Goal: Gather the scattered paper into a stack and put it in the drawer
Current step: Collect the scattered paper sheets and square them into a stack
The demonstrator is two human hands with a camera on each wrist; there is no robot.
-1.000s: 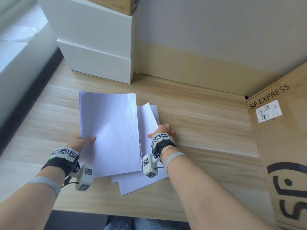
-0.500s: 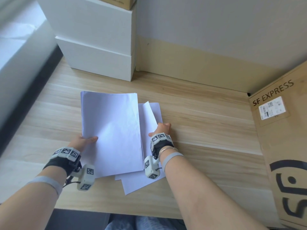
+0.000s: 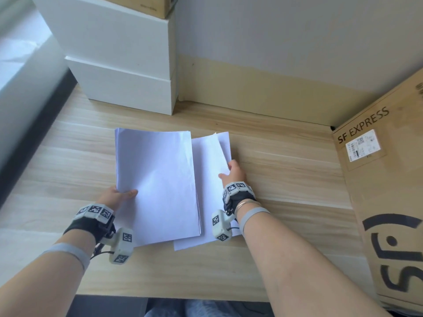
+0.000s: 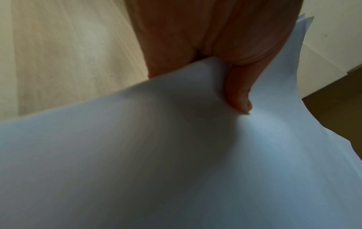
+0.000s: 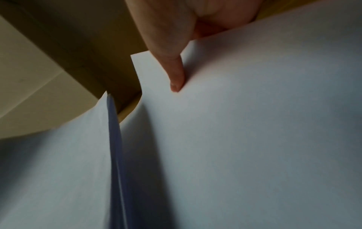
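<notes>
- A sheaf of paper (image 3: 158, 179) lies mid-tabletop (image 3: 286, 179), its left edge held by the left hand (image 3: 119, 196).
- Loose sheets (image 3: 208, 161) lie just right of it, partly beneath it, with the right hand (image 3: 233, 173) at their right edge.
- Stacked boxes (image 3: 123, 65) stand behind, at the far left corner.
- A cardboard carton (image 3: 384, 191) stands along the tabletop's right side.
</notes>
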